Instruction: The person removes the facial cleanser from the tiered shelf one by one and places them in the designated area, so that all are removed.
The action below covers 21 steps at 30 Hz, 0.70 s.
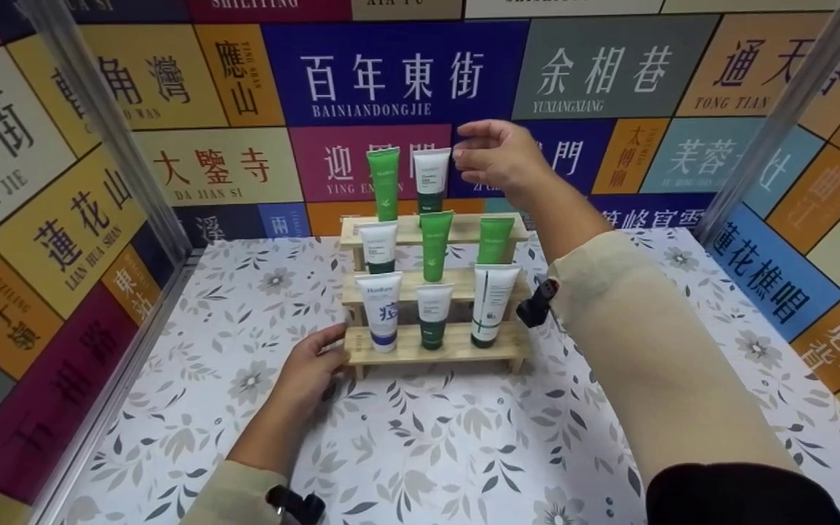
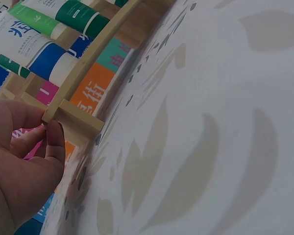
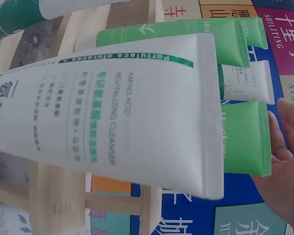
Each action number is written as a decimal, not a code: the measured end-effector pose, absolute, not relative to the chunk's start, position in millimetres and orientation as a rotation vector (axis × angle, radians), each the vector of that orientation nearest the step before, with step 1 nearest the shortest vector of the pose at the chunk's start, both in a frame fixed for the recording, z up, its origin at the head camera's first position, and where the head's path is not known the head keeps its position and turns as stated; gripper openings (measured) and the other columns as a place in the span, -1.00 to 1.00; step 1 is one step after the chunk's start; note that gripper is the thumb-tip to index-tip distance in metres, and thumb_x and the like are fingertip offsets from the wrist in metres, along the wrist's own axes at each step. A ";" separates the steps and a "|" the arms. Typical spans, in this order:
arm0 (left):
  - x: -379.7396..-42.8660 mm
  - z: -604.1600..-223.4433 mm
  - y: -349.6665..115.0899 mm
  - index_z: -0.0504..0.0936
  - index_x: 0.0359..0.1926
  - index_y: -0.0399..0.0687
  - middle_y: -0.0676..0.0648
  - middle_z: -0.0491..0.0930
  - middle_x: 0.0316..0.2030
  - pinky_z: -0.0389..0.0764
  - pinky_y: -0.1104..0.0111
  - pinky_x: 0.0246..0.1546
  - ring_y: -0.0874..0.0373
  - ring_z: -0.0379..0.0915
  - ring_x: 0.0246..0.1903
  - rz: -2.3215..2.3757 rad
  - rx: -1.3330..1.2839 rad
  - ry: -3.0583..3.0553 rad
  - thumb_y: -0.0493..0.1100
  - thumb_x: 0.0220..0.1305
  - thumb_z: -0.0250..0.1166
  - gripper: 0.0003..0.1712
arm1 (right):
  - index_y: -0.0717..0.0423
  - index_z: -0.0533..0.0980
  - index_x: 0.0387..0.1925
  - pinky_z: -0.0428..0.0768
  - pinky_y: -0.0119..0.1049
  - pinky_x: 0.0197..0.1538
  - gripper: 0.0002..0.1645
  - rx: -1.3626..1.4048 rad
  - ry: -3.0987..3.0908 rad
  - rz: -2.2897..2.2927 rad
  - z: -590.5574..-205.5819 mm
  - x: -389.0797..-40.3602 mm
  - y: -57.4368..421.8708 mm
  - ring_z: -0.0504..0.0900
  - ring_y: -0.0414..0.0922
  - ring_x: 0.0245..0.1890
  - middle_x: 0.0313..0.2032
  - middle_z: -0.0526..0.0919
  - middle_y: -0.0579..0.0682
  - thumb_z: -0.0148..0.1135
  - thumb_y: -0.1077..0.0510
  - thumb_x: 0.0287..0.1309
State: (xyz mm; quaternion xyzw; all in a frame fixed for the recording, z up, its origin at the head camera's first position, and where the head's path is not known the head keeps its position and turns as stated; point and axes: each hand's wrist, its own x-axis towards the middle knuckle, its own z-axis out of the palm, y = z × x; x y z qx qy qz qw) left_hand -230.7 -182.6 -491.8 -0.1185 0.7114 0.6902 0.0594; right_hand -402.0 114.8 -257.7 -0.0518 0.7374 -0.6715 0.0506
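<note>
Stand (image 1: 449, 356): pale wood, three steps, centre of the frame, with eight upright tubes.
Top step: slim green tube (image 1: 383, 182), left; white tube (image 1: 432, 175) with dark green base, right of it.
Middle step: short white tube (image 1: 379, 242), dark green below; bright green tube (image 1: 435, 246); second green tube (image 1: 495, 239), far right.
Bottom step: blue-based white tube (image 1: 380, 300) bearing a blue character; small white-and-green tube (image 1: 434, 313); large white tube (image 1: 494, 302) with a dark green stripe.
Left hand (image 1: 310, 368): lower centre-left, thumb and fingers pinching the bottom step's left end.
Right hand (image 1: 504, 157): upper centre, fingers bent loosely beside the top step's white tube; contact, cannot tell.
Edges: wood shows between the bottom tubes and along the top step's right end.
Room: flowered cloth (image 1: 420, 445) spreads left, right and below the stand; lettered wall (image 1: 391, 44) behind.
</note>
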 end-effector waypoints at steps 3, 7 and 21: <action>-231.0 -494.4 -182.2 0.47 0.52 -0.07 -0.12 0.49 0.49 0.63 0.23 0.27 0.00 0.60 0.30 2.102 -0.336 2.171 -0.31 0.47 0.21 -0.37 | -0.03 0.59 0.30 0.70 -0.12 0.27 -0.46 -0.170 2.266 -2.018 -261.9 -405.3 109.9 0.72 -0.05 0.06 0.06 0.70 -0.03 0.42 0.30 0.33; -231.4 -496.3 -181.8 0.47 0.52 -0.10 -0.14 0.47 0.50 0.64 0.27 0.23 -0.01 0.59 0.31 2.106 -0.326 2.181 -0.34 0.45 0.20 -0.36 | 0.00 0.58 0.31 0.69 -0.09 0.30 -0.45 -0.189 2.276 -1.954 -267.4 -407.5 104.4 0.69 -0.05 0.10 0.09 0.69 -0.01 0.40 0.33 0.33; -231.2 -495.4 -183.4 0.49 0.51 -0.07 -0.12 0.49 0.49 0.66 0.32 0.17 0.05 0.64 0.21 2.101 -0.324 2.182 -0.32 0.46 0.21 -0.38 | 0.07 0.57 0.10 0.68 -0.08 0.32 -0.66 -0.169 2.358 -1.793 -264.8 -408.0 103.0 0.71 -0.06 0.02 0.09 0.70 0.03 0.40 0.31 0.35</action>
